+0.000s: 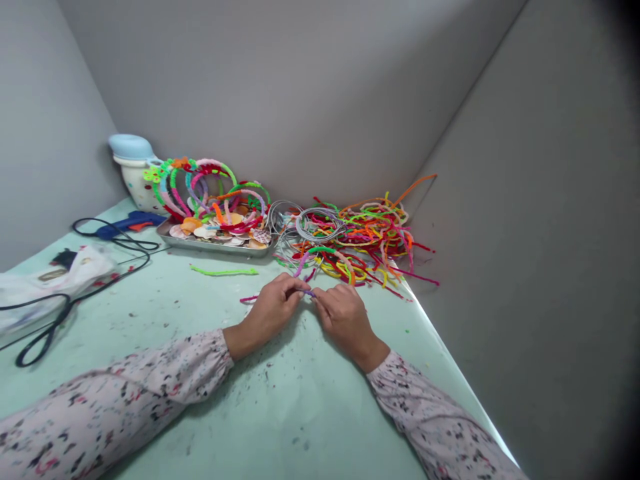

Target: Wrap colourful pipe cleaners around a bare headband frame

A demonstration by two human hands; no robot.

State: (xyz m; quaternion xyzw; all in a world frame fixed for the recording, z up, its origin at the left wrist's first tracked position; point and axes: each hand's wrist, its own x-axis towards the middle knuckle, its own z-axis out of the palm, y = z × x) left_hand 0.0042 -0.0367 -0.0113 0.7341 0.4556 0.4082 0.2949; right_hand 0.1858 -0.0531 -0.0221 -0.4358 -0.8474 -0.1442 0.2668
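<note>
Both hands meet above the table, fingers pinched at a purple pipe cleaner. My left hand grips its left end, while my right hand closes on it from the right. Just beyond the fingers rises a headband wrapped in coloured pipe cleaner, purple, green, peach and orange along its arch. Its lower ends are hidden behind my hands. A dark pink pipe cleaner end sticks out left of my left hand. Farther left, a bright green pipe cleaner lies alone on the table.
A metal tray holds seashells and several wrapped headbands. Bare metal hoops lie beside a tangled pipe cleaner heap. At left are a blue-lidded container, a blue glue gun, a black cable and a plastic bag.
</note>
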